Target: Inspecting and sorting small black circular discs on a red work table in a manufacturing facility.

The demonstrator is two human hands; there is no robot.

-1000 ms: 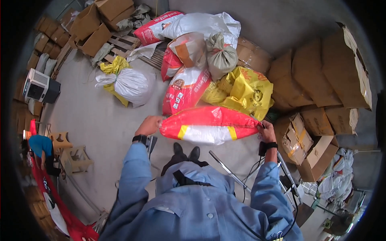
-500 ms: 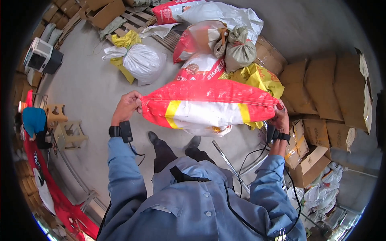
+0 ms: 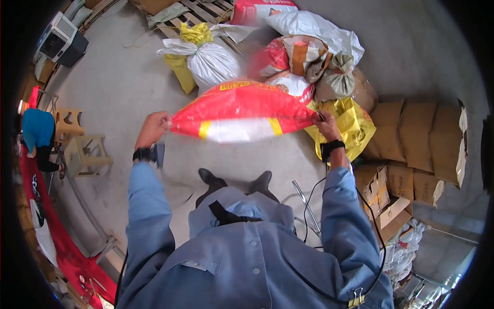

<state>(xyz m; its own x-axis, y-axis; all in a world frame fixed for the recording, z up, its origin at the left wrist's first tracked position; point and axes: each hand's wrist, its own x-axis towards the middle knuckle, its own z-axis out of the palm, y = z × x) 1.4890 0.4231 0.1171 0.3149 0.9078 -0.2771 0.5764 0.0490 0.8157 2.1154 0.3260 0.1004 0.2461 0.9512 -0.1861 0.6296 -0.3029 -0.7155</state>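
Note:
Stretched between my two hands is a red woven sack (image 3: pixel 244 105) with a white panel and yellow stripes, held off the floor in front of me. My left hand (image 3: pixel 153 127) pinches its left corner. Its right corner is gripped by my right hand (image 3: pixel 326 126). The sack's middle bulges and is a little blurred. Past it lie a tied white sack (image 3: pixel 213 67) and a heap with a tied grey-green sack (image 3: pixel 337 77) and a white sack (image 3: pixel 321 33). A yellow bag (image 3: pixel 355 129) rests on the floor beyond my right hand.
Brown cartons (image 3: pixel 396 134) are stacked along the right wall. Metal tubes (image 3: pixel 306 201) stand near my right leg. At the left are beige stools (image 3: pixel 85 157), a red-covered table (image 3: pixel 67 247) and a person in a blue top (image 3: pixel 38 129). A wooden pallet (image 3: pixel 198 13) lies at the back.
The red sack and both hands have moved farther out and to the left, and the sack now looks smaller. The view has shifted, with the floor heap appearing farther right.

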